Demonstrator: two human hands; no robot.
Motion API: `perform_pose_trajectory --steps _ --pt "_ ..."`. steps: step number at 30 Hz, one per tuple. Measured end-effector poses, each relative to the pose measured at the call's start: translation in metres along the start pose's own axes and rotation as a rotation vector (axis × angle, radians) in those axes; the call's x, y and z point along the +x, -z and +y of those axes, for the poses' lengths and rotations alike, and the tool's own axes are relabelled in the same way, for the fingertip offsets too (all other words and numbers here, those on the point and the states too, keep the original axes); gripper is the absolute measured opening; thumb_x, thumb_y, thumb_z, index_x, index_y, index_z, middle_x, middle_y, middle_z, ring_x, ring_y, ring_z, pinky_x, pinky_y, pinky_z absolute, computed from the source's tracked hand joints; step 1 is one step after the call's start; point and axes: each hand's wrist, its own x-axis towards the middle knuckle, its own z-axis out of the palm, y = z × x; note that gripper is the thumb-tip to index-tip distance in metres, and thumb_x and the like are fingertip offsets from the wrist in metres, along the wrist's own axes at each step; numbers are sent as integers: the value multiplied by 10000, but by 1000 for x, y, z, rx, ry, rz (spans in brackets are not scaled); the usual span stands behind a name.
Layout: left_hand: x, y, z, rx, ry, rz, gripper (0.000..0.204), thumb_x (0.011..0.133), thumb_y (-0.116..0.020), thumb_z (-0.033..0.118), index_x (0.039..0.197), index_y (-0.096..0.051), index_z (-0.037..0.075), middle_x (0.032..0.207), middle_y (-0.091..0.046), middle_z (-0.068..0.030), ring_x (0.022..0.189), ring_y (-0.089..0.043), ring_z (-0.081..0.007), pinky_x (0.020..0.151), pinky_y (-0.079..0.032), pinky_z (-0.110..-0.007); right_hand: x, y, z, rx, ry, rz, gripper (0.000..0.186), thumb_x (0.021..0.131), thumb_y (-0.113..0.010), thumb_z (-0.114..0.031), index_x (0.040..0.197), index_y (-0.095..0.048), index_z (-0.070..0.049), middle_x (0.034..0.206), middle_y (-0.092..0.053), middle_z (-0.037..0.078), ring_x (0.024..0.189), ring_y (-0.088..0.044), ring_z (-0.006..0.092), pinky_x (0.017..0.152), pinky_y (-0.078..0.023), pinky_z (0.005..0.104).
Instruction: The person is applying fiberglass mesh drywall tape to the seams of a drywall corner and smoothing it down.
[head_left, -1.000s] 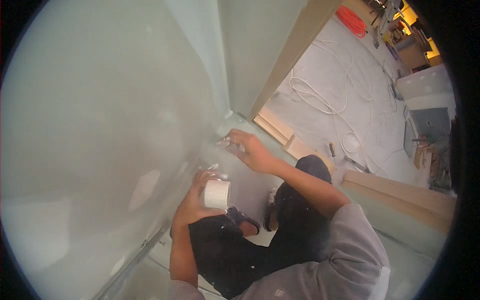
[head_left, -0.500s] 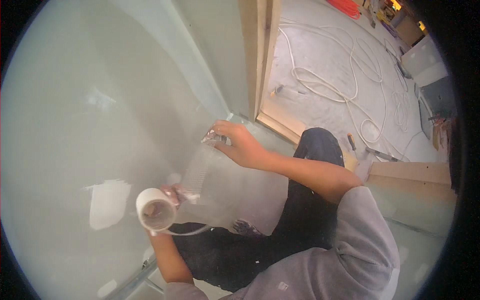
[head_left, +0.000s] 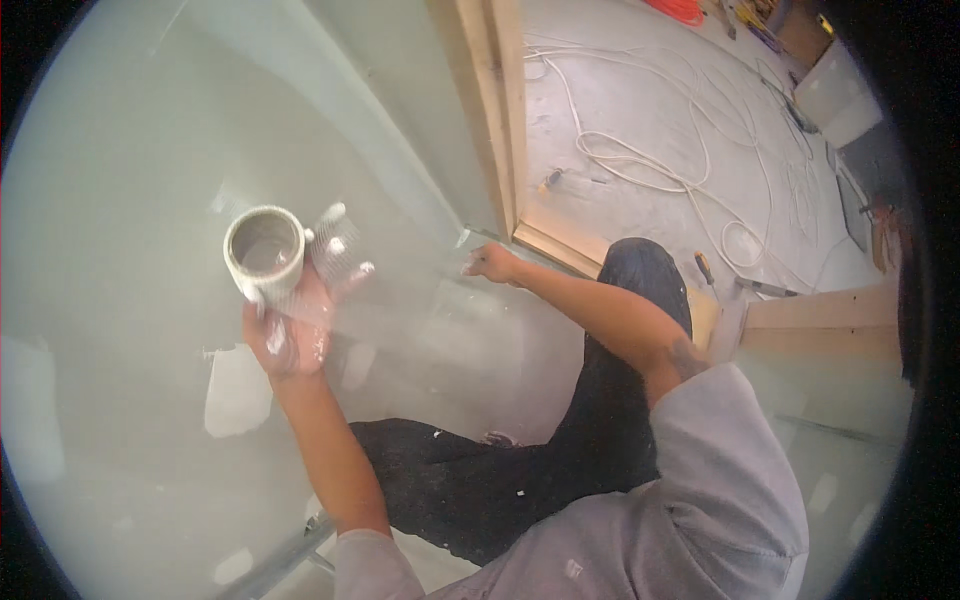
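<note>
My left hand (head_left: 300,335) is raised in front of the pale green wallboard, holding a roll of mesh joint tape (head_left: 238,268) by its side. White compound coats its fingertips, and mesh lies across the spread fingers. From the roll a see-through strip (head_left: 400,325) runs rightward, blurred, toward my right hand (head_left: 492,262). That hand is low by the wall corner, its fingers pinched on the strip's end, which is hard to make out. A white compound patch (head_left: 240,395) shows on the board beside my left wrist.
A wooden stud frame (head_left: 500,120) edges the opening at the corner. Beyond it, a white cable (head_left: 640,160) lies looped on the dusty floor, with an orange-handled tool (head_left: 704,268) near my knee. A wooden plate (head_left: 820,312) tops a low board at the right.
My left hand has risen with the roll and turned palm up. My right hand has moved a little right, nearer the corner. The strip between them has lengthened.
</note>
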Motion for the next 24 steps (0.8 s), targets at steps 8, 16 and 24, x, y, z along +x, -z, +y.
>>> perform_pose_trajectory --steps 8,16,24 --pt "47 -32 4 4 -157 -7 706 910 -723 279 1500 -418 41 1495 -431 -285 1430 -362 -487 1201 -271 -676 37 -68 115 344 -251 345 352 826 -806 -290 1055 -754 -27 1032 -744 170 963 -688 294 871 -527 388" --pt "55 -65 14 52 -243 -5 831 837 -811 229 1507 -376 -2 1500 -359 -323 1488 -236 -504 1234 -209 -670 43 -99 91 664 -370 576 419 833 -828 -381 1084 -763 -51 1146 -741 157 1005 -693 297 913 -525 387" --pt "70 -112 19 260 -364 -32 855 800 -834 185 1491 -386 -47 1554 -300 -353 1482 -224 -536 1241 -195 -674 58 -96 142 673 -202 612 360 854 -819 -250 1078 -719 14 1119 -720 175 1060 -653 280 953 -490 386"
